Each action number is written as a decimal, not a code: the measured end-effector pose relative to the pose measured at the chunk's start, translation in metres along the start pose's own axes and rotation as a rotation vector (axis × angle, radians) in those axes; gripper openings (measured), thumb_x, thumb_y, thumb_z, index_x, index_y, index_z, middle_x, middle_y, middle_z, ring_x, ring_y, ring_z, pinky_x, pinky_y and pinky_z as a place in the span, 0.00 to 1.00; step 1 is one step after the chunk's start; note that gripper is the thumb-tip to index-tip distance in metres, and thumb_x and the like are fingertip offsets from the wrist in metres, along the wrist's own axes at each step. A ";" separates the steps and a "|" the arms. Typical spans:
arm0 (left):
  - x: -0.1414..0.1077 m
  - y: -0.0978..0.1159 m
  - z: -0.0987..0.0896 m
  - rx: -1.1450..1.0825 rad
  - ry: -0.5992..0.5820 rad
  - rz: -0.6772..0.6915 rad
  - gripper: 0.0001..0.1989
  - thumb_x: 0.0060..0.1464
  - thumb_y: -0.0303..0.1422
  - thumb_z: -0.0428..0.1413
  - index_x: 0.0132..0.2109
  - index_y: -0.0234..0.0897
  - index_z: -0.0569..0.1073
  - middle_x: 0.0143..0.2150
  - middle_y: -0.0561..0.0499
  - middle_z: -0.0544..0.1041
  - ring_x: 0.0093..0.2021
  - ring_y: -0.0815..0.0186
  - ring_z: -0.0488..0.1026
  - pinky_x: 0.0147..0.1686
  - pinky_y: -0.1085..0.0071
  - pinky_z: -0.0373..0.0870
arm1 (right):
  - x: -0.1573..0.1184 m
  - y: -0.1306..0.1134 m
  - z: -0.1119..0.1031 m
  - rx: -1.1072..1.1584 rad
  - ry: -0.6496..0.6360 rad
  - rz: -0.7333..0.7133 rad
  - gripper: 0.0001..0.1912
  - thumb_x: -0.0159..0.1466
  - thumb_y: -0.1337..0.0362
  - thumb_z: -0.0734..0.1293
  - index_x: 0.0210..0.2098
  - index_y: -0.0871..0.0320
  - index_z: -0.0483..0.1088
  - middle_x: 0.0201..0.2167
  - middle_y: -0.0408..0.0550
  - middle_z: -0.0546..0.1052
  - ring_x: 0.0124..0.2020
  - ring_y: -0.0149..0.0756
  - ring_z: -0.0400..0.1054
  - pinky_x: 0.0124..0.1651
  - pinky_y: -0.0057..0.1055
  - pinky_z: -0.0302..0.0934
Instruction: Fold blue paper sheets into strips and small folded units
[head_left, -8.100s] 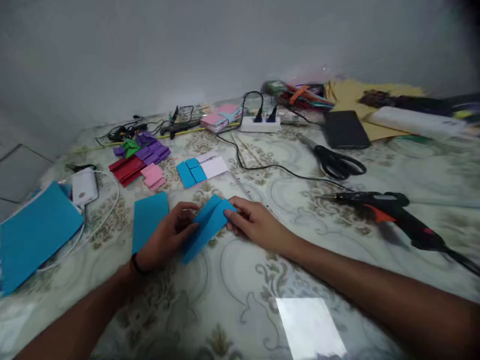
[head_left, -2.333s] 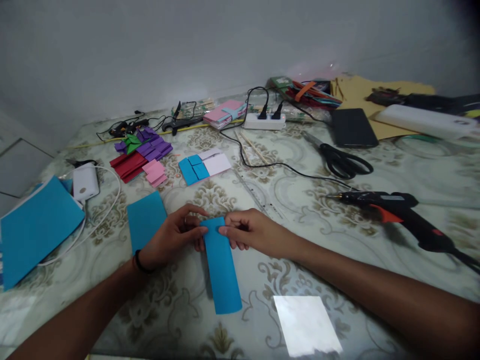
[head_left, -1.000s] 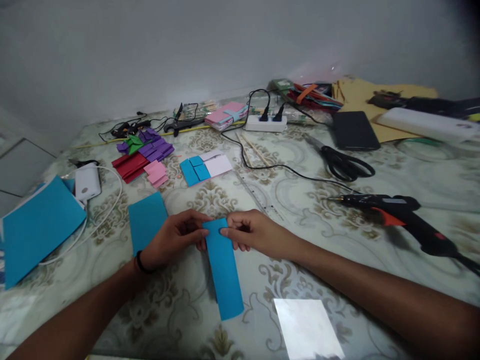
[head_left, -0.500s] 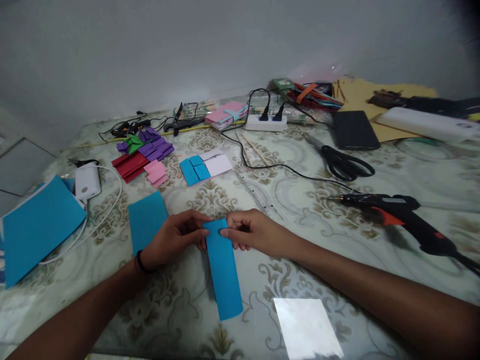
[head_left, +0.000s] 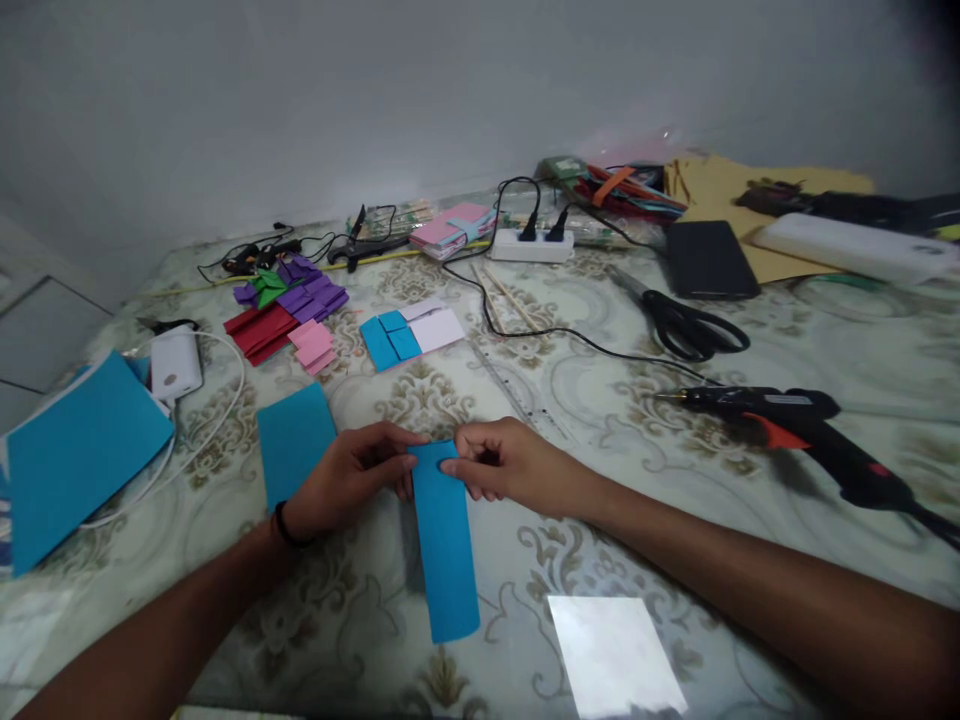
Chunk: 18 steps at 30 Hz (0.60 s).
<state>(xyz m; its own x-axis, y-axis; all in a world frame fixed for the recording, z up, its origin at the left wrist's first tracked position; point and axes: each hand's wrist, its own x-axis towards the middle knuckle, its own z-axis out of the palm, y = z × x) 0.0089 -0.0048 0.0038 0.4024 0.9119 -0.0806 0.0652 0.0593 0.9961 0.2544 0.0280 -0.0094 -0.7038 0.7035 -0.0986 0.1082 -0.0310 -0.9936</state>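
A long strip of blue paper [head_left: 448,560] hangs between my hands, its far end pinched and its near end pointing toward me. My left hand [head_left: 373,462] grips the far left corner between thumb and fingers. On the far right corner, my right hand [head_left: 491,462] holds with the thumb on top and fingers curled beneath. Beside my left wrist lies another blue paper piece [head_left: 295,440], partly covered by that hand. A white square sheet [head_left: 616,655] rests on the patterned tablecloth near my right forearm.
To the right lie a hot glue gun [head_left: 795,425] and black-handled scissors [head_left: 686,325]. A clear ruler [head_left: 517,390] lies beyond my hands. Folded coloured papers [head_left: 262,330] and blue sheets [head_left: 82,460] are on the left. A power strip [head_left: 532,245] with a black cable stands behind.
The near end of the blue strip has swung slightly left. Both hands keep their pinch at the far end, almost unmoved.
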 end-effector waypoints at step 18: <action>0.000 0.000 -0.002 0.027 -0.012 -0.023 0.13 0.63 0.35 0.65 0.52 0.35 0.81 0.30 0.53 0.81 0.29 0.72 0.79 0.32 0.79 0.76 | 0.000 -0.003 0.000 0.032 0.018 0.054 0.24 0.65 0.45 0.72 0.28 0.58 0.65 0.21 0.39 0.74 0.20 0.24 0.64 0.24 0.22 0.59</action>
<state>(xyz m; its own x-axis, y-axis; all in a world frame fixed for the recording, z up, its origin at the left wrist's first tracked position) 0.0076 -0.0041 0.0043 0.4113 0.9056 -0.1039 0.0994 0.0688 0.9927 0.2545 0.0281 -0.0067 -0.6848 0.7128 -0.1516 0.1229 -0.0920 -0.9881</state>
